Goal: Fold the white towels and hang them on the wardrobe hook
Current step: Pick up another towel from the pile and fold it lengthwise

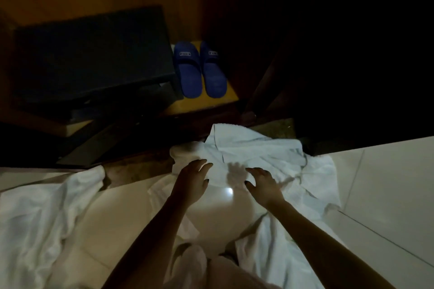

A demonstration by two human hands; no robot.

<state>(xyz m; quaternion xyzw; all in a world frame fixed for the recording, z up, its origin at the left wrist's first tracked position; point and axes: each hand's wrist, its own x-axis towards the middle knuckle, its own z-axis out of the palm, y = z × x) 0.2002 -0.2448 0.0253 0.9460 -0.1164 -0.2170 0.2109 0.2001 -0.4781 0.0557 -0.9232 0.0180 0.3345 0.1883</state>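
Both hands are spread flat and hold nothing: the left hand (195, 178) and right hand (263, 183) reach out side by side over the near edge of a crumpled white towel (263, 148), which lies at 12 o'clock from them on the glossy tiled floor (387, 183). Whether the fingertips touch the cloth I cannot tell. A second white towel (35, 218) lies bunched at 8 o'clock, well apart. At 12 o'clock in the view are blue slippers (189, 73) beside a dark bench (91, 54). No hook is visible. The main risk is a lopsided fold: the towel is rumpled and overlapped on itself, the light is dim enough to hide its corners, and the smooth tile may let it slide when pressed
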